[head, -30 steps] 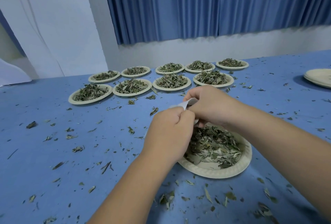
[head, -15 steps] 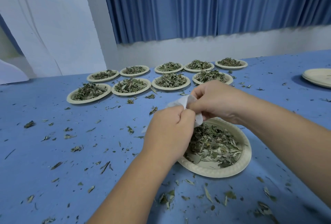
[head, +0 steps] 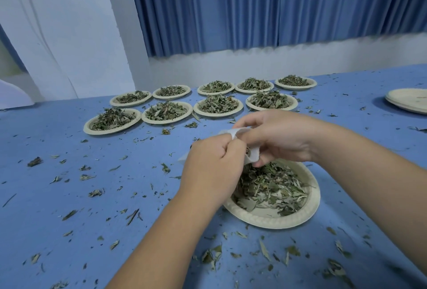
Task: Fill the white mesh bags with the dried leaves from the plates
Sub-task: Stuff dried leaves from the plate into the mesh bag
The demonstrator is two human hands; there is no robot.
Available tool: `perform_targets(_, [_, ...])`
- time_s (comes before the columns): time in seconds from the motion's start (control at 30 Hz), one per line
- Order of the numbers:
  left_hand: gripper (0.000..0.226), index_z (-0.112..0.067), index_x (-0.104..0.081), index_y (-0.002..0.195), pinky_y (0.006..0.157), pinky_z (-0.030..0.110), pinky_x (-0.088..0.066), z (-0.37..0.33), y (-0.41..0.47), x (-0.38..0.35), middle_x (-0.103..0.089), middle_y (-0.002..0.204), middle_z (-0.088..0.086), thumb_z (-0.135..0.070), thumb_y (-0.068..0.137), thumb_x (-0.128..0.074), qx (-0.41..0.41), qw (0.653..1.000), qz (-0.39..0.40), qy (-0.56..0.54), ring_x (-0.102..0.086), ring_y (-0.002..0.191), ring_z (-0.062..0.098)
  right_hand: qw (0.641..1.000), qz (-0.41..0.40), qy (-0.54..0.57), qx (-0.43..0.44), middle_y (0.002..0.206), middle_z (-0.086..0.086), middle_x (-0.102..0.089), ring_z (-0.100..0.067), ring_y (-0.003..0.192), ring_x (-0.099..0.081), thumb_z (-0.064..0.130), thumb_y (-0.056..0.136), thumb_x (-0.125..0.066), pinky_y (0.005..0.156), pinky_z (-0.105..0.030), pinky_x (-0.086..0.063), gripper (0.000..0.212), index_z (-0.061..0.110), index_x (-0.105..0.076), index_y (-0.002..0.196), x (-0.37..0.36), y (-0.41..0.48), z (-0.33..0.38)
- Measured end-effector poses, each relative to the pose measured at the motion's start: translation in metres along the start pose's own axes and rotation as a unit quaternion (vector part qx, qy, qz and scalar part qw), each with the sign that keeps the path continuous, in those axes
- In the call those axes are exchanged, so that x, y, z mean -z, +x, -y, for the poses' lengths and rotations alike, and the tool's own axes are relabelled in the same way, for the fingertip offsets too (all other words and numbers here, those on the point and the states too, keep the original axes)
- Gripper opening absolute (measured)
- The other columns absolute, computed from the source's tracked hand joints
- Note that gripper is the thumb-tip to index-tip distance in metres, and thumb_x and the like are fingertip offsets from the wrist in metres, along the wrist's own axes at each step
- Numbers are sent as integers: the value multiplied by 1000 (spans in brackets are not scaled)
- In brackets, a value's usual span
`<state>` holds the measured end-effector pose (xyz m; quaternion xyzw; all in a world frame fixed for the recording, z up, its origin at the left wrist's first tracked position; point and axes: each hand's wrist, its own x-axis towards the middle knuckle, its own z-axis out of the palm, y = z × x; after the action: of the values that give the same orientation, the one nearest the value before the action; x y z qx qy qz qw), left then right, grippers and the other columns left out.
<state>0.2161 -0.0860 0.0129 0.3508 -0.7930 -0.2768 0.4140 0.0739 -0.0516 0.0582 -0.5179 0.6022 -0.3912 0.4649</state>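
While both hands work just above the near plate (head: 309,210), a step of filling seems to be going on. Left hand (head: 212,168) closed tight, pinching the edge of the white bag (head: 253,158). Right hand (head: 277,140) curled around the other side of that bag, fingers pinched on the cloth. Hands close together, almost touching, with the bag held between them over the far edge of the near plate. A bit of brown and green peeking out at the mouth of the bag, so probably some leaves already inside; hard to tell how much.

Still a big pile of leaves (head: 270,187) lying on the near plate. Far behind the near plate, two rows of full plates (head: 165,112) waiting. Off to the far right of the near plate, a stack of bare plates (head: 409,101). Loose leaf bits scattered on the blue table (head: 69,184) all around the near plate.

Next, likely: keep the mouth of the bag open with one hand, pinch up more leaves from the pile with the other, push them in gently. Thin bag, crumbly leaves, so easy to spill.
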Motion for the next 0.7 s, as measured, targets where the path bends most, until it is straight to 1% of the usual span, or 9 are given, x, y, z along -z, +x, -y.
perform_targets(0.07, [29, -13, -34, 51, 44, 25, -23, 0, 0, 1, -33, 45, -6, -35, 70, -38, -11, 1000, 7, 7, -29, 44, 10, 1000, -29, 4, -1, 57, -1, -61, -11, 49, -59, -8, 84, -58, 45, -20, -48, 17, 8, -60, 83, -7, 5, -2])
perform_targets(0.13, [26, -15, -36, 51, 44, 26, -23, 0, 0, 3, -32, 44, -6, -34, 69, -38, -13, 1000, 10, 7, -29, 44, 10, 998, -67, -18, 5, 52, -3, -57, -12, 45, -56, -14, 79, -54, 45, -21, -47, 23, 8, -58, 74, -13, 11, -2])
perform_targets(0.27, [32, -3, -39, 55, 45, 34, -23, 0, 0, 6, -37, 47, 7, -33, 68, -39, -27, 1000, 3, 5, -31, 46, 11, 980, -145, -131, 25, 45, -4, -51, -16, 42, -47, -12, 73, -54, 44, -21, -38, 26, 11, -56, 61, -25, 21, 0])
perform_targets(0.37, [34, -1, -39, 53, 47, 33, -23, -2, -1, 7, -35, 46, 2, -31, 68, -40, -33, 999, -10, -8, -30, 47, 12, 964, -187, -186, 35, 48, -1, -50, -14, 45, -45, -8, 73, -58, 44, -17, -34, 27, 15, -55, 58, -31, 22, 4])
perform_targets(0.5, [27, -11, -36, 54, 48, 33, -25, 0, 1, 9, -32, 45, -4, -32, 70, -38, -10, 999, -43, -8, -28, 47, 12, 973, -187, -110, 84, 57, -4, -58, -19, 57, -53, 13, 78, -69, 55, -31, -46, 10, 7, -63, 73, -24, 13, 0])
perform_targets(0.53, [28, -13, -36, 54, 49, 35, -27, 1, 1, 9, -35, 46, -1, -34, 71, -37, 2, 999, -48, -6, -30, 47, 14, 977, -172, -85, 88, 60, -2, -62, -17, 59, -56, 23, 77, -73, 58, -31, -49, 17, 7, -66, 79, -20, 8, -2])
perform_targets(0.6, [32, -9, -39, 56, 51, 42, -36, 1, 2, 11, -51, 56, 11, -36, 72, -35, 28, 998, -61, -1, -43, 53, 25, 979, -169, -68, 93, 72, 7, -69, -10, 64, -62, 48, 74, -73, 61, -27, -52, 32, 18, -71, 84, -11, -4, -9])
perform_targets(0.63, [35, -5, -44, 59, 54, 46, -42, 1, 3, 12, -59, 65, 15, -37, 72, -35, 39, 997, -70, 6, -51, 60, 31, 974, -183, -88, 97, 79, 9, -71, -6, 66, -63, 56, 72, -70, 62, -27, -51, 35, 24, -72, 86, -6, -9, -12])
perform_targets(0.7, [44, 1, -55, 69, 64, 50, -48, 1, 5, 14, -66, 77, 16, -38, 71, -33, 52, 995, -85, 22, -58, 74, 33, 956, -207, -181, 101, 90, 16, -70, 3, 72, -62, 66, 68, -63, 67, -24, -48, 39, 36, -70, 92, 1, -18, -20])
